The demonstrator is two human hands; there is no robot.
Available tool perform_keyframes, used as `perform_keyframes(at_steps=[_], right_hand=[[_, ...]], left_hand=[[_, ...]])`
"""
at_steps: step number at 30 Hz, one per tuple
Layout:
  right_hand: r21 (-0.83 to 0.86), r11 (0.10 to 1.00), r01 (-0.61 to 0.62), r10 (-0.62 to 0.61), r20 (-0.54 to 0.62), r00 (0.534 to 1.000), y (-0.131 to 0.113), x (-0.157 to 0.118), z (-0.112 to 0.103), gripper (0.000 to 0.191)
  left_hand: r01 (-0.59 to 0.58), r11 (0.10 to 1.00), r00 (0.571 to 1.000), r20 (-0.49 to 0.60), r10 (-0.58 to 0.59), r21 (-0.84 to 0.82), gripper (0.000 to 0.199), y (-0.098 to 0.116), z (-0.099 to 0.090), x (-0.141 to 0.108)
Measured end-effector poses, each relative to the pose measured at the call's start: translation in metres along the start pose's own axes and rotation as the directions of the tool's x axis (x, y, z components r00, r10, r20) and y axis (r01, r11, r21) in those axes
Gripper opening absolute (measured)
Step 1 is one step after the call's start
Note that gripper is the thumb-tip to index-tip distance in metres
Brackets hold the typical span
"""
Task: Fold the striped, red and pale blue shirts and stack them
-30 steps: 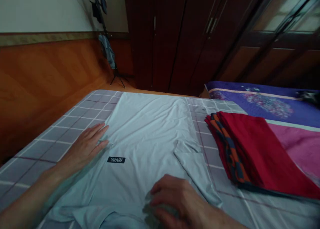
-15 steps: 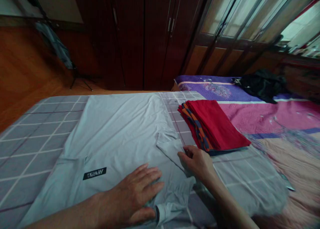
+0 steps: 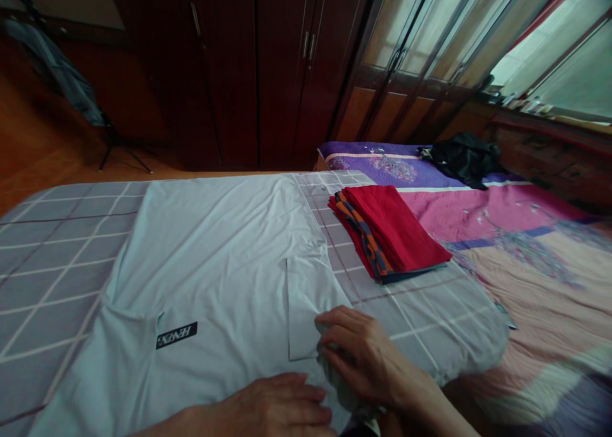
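A pale grey-white shirt [image 3: 215, 252] lies spread on the bed, with a black label [image 3: 176, 336] on its left part. One sleeve [image 3: 303, 309] is folded inward over the body. My left hand [image 3: 287, 406] rests flat on the shirt at the bottom centre, fingers extended and partly cut off by the frame edge. To its right, my right hand [image 3: 351, 348] has curled fingers gripping bunched shirt fabric beside the folded sleeve.
A folded stack of red clothes [image 3: 396, 227] lies right of the shirt on the checked sheet [image 3: 62, 252]. Farther right is a colourful quilt [image 3: 440, 214] with a black garment [image 3: 466, 158]. Dark wardrobes [image 3: 229, 74] stand behind; a stand [image 3: 115, 145] is at left.
My right hand has moved down and now grips bunched fabric. The sleeve lies straighter and farther inward. My left hand is lower in view, and the view has shifted to the right.
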State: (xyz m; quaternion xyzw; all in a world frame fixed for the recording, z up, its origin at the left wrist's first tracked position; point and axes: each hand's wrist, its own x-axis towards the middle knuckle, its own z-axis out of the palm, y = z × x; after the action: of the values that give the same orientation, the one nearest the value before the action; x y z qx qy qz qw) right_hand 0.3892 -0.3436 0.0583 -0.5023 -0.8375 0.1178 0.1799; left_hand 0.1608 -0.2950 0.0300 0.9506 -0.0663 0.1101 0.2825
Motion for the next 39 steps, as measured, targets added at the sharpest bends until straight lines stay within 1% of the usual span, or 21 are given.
perform_keyframes(at_steps=[1, 3, 5, 7, 9, 13, 15, 18, 21, 23, 25, 28, 31, 32, 34, 35, 37, 39], right_hand=[[-0.003, 0.999, -0.033, 0.033, -0.036, 0.999, 0.003, -0.004, 0.001, 0.012], [-0.031, 0.994, -0.108, 0.105, -0.103, 0.989, 0.011, -0.013, 0.004, 0.022], [-0.101, 0.979, -0.178, 0.166, -0.113, 0.98, 0.018, -0.023, 0.005, 0.031], [-0.144, 0.965, -0.217, 0.205, -0.095, 0.974, 0.023, -0.031, 0.007, 0.027], [-0.152, 0.958, -0.245, 0.231, -0.101, 0.968, 0.026, -0.037, 0.006, 0.02], [-0.11, 0.946, -0.304, 0.288, -0.139, 0.947, 0.028, -0.044, 0.003, 0.021], [-0.082, 0.945, -0.318, 0.307, -0.124, 0.944, 0.028, -0.047, 0.001, 0.02], [-0.059, 0.938, -0.341, 0.334, -0.1, 0.937, 0.028, -0.051, -0.001, 0.019], [-0.128, 0.919, -0.374, 0.368, -0.071, 0.927, 0.029, -0.053, -0.002, 0.022], [-0.2, 0.896, -0.396, 0.398, -0.029, 0.917, 0.031, -0.053, -0.002, 0.022], [-0.251, 0.873, -0.418, 0.432, 0.002, 0.902, 0.032, -0.054, -0.001, 0.019], [-0.264, 0.839, -0.475, 0.484, -0.037, 0.874, 0.032, -0.056, 0.002, 0.016], [-0.274, 0.798, -0.536, 0.523, -0.127, 0.843, 0.029, -0.059, 0.006, 0.013], [-0.287, 0.789, -0.543, 0.526, -0.14, 0.839, 0.028, -0.06, 0.007, 0.012], [-0.311, 0.786, -0.534, 0.518, -0.141, 0.844, 0.025, -0.063, 0.007, 0.016], [-0.314, 0.793, -0.522, 0.507, -0.134, 0.851, 0.023, -0.065, 0.005, 0.017], [-0.313, 0.817, -0.484, 0.474, -0.114, 0.873, 0.019, -0.068, 0.001, 0.017], [-0.302, 0.842, -0.447, 0.444, -0.083, 0.892, 0.017, -0.068, -0.004, 0.018]], left_hand=[[0.007, 1.0, 0.999, -0.04, -0.008, -0.01, 0.028, 0.0, -0.001, 0.0], [0.051, 0.998, 0.988, -0.145, -0.055, -0.033, 0.029, 0.0, -0.007, -0.001], [0.099, 0.994, 0.964, -0.243, -0.109, -0.052, 0.03, -0.002, -0.013, -0.003], [0.156, 0.986, 0.939, -0.299, -0.167, -0.061, 0.031, -0.007, -0.018, -0.006], [0.198, 0.978, 0.929, -0.308, -0.207, -0.06, 0.033, -0.014, -0.019, -0.009], [0.257, 0.966, 0.917, -0.312, -0.248, -0.014, 0.035, -0.03, -0.019, -0.015], [0.28, 0.96, 0.909, -0.329, -0.257, 0.021, 0.034, -0.038, -0.02, -0.018], [0.316, 0.944, 0.893, -0.366, -0.262, 0.096, 0.032, -0.047, -0.028, -0.021], [0.343, 0.921, 0.887, -0.386, -0.253, 0.184, 0.033, -0.055, -0.042, -0.017], [0.346, 0.91, 0.898, -0.361, -0.252, 0.227, 0.033, -0.061, -0.054, -0.008], [0.345, 0.902, 0.916, -0.302, -0.264, 0.26, 0.034, -0.07, -0.065, 0.009], [0.354, 0.882, 0.934, -0.167, -0.316, 0.311, 0.039, -0.089, -0.071, 0.042], [0.376, 0.859, 0.919, -0.025, -0.393, 0.348, 0.05, -0.113, -0.065, 0.07], [0.381, 0.857, 0.911, 0.018, -0.413, 0.348, 0.055, -0.12, -0.061, 0.076], [0.383, 0.86, 0.899, 0.08, -0.431, 0.336, 0.066, -0.134, -0.052, 0.083], [0.384, 0.863, 0.897, 0.087, -0.432, 0.328, 0.07, -0.139, -0.049, 0.084], [0.395, 0.863, 0.899, 0.062, -0.434, 0.316, 0.078, -0.144, -0.044, 0.084], [0.412, 0.857, 0.893, 0.052, -0.448, 0.311, 0.081, -0.144, -0.046, 0.082]])
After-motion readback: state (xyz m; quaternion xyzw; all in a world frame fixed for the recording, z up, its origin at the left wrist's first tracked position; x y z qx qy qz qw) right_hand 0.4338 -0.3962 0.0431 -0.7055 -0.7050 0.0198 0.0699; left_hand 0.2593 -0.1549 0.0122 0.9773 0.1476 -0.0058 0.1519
